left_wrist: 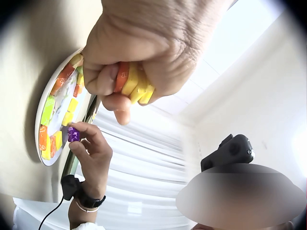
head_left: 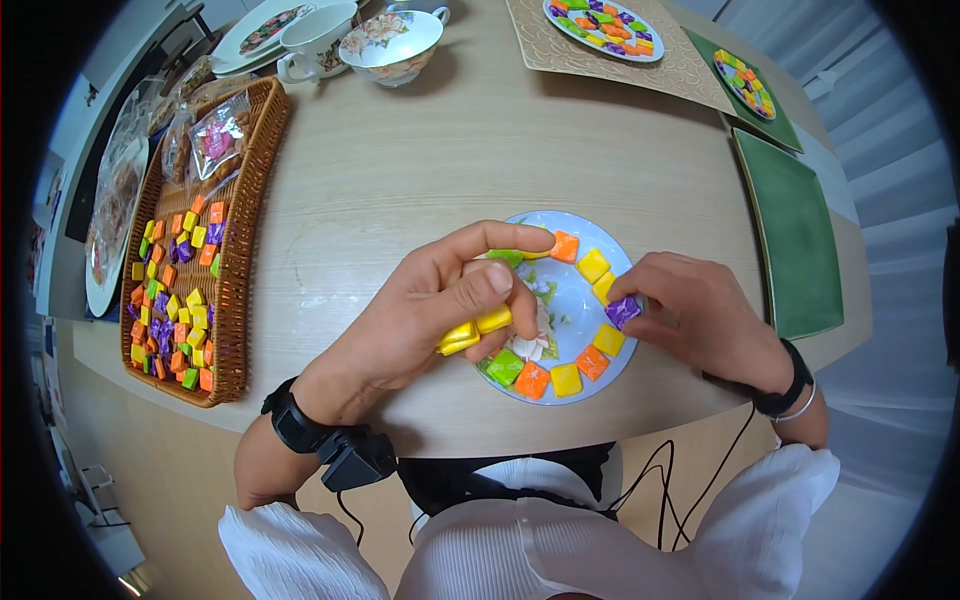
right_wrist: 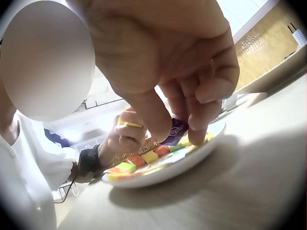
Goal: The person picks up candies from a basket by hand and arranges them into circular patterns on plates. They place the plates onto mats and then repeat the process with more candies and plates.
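Observation:
A white floral plate (head_left: 575, 315) lies in front of me, with a ring of square wrapped candies in orange, yellow and green around its edge. My right hand (head_left: 715, 315) pinches a purple wrapped candy (head_left: 624, 311) between thumb and fingers at the plate's right side. In the left wrist view that purple candy (left_wrist: 74, 134) shows at the fingertips. Over the plate's left part, my left hand (head_left: 440, 290) grips several yellow candies (head_left: 460, 336) in its curled fingers. An orange candy (left_wrist: 122, 76) sits among them in the left wrist view. The left hand hides some of the plate's left edge.
At left stands a wicker basket (head_left: 262, 150) of loose candies and bagged snacks. Teacups (head_left: 392, 60) and stacked plates are at the back left. Two candy-filled plates (head_left: 608, 30) sit at the back right, above a green rectangular plate (head_left: 790, 235).

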{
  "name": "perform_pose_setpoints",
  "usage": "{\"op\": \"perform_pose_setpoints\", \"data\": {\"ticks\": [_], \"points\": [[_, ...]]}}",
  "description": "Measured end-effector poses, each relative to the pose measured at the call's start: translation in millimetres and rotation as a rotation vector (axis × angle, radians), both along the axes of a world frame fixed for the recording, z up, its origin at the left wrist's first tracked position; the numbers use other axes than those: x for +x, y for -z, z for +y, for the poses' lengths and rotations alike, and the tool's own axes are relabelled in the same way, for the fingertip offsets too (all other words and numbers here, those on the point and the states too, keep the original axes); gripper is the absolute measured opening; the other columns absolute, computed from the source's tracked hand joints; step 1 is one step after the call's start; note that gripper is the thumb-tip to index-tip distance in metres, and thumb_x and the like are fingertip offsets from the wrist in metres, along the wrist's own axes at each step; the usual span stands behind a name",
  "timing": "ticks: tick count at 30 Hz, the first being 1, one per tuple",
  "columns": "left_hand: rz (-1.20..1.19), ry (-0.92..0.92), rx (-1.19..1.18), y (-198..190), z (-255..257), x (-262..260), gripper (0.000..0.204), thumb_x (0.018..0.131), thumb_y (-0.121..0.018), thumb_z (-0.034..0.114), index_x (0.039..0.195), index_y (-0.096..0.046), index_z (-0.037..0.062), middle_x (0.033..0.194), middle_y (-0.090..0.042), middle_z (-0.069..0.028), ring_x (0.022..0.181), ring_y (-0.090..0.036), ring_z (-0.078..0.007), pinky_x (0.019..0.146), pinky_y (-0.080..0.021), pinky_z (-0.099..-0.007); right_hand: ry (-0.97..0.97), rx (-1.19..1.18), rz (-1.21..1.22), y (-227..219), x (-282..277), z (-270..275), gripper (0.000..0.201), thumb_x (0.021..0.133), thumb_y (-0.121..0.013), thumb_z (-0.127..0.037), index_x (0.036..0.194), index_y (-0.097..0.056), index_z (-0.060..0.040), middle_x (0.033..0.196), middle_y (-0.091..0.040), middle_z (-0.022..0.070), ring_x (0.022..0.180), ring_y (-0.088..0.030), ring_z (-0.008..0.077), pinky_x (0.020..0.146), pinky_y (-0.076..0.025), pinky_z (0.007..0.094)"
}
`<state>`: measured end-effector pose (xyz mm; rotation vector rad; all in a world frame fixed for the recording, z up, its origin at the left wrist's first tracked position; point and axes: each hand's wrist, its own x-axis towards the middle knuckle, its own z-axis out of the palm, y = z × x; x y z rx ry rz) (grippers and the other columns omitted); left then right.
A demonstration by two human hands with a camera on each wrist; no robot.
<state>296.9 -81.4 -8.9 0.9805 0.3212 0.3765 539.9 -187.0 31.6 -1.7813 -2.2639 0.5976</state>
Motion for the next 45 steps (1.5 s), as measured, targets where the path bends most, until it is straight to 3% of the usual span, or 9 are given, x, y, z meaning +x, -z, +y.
{"op": "perform_pose_setpoints", "data": {"ticks": [5, 14, 20, 23, 29, 45], "points": [[0.006, -0.001, 0.015, 0, -1, 0, 0.04, 0.098, -0.051, 0.029, 0.126, -0.05, 0.0007, 0.078, -0.063, -0.009, 0.051, -0.044, -0.0072, 0.064, -0.044, -0.0266, 0.03, 0.015, 0.012, 10, 3, -7, 0.023, 0.076, -0.074, -0.016, 0.096, -0.064, -0.01, 0.086, -0.055, 0.0038, 0.078, -0.059, 0.023, 0.064, -0.046, 0.0355], [-0.028, -0.048, -0.028, 7, 0, 2, 0.032, 0.098, -0.049, 0.025, 0.118, -0.054, 0.0008, 0.079, -0.063, -0.0085, 0.05, -0.042, -0.0056, 0.057, -0.041, -0.0205, -0.008, 0.074, 0.014, 8, 6, -8, 0.018, 0.078, -0.07, -0.012, 0.095, -0.065, -0.0121, 0.091, -0.058, 0.003, 0.079, -0.06, 0.0208, 0.062, -0.047, 0.0332], [-0.002, -0.055, -0.023, 4, 0, 2, 0.029, 0.098, -0.05, 0.025, 0.114, -0.056, 0.0014, 0.08, -0.062, -0.0078, 0.05, -0.042, -0.0056, 0.055, -0.04, -0.0194, -0.092, 0.125, -0.092, 12, -3, -3, 0.02, 0.079, -0.068, -0.011, 0.099, -0.066, -0.0139, 0.098, -0.058, 0.0011, 0.091, -0.059, 0.0172, 0.063, -0.049, 0.0316], [0.001, -0.058, -0.027, 4, 1, 1, 0.028, 0.098, -0.05, 0.025, 0.113, -0.056, 0.0015, 0.08, -0.062, -0.0076, 0.05, -0.042, -0.0057, 0.053, -0.039, -0.0187, -0.058, 0.17, -0.08, 15, -5, -3, 0.027, 0.071, -0.073, -0.008, 0.097, -0.067, -0.0158, 0.097, -0.059, 0.0023, 0.083, -0.061, 0.0183, 0.064, -0.05, 0.0307], [-0.018, -0.072, -0.047, 5, 1, 1, 0.028, 0.098, -0.049, 0.024, 0.112, -0.057, 0.0012, 0.08, -0.062, -0.0079, 0.051, -0.043, -0.0057, 0.053, -0.039, -0.0183, -0.03, 0.169, -0.133, 9, -4, -6, 0.014, 0.08, -0.067, -0.012, 0.093, -0.064, -0.014, 0.094, -0.057, 0.0002, 0.087, -0.058, 0.0171, 0.061, -0.048, 0.0321], [-0.003, -0.076, -0.056, 6, 1, 0, 0.027, 0.098, -0.049, 0.023, 0.11, -0.058, 0.0013, 0.08, -0.062, -0.0075, 0.05, -0.043, -0.0057, 0.053, -0.039, -0.019, -0.107, 0.235, -0.268, 15, -3, -12, 0.013, 0.079, -0.067, -0.016, 0.089, -0.06, -0.0107, 0.088, -0.054, 0.001, 0.083, -0.056, 0.0164, 0.056, -0.047, 0.0302]]}}
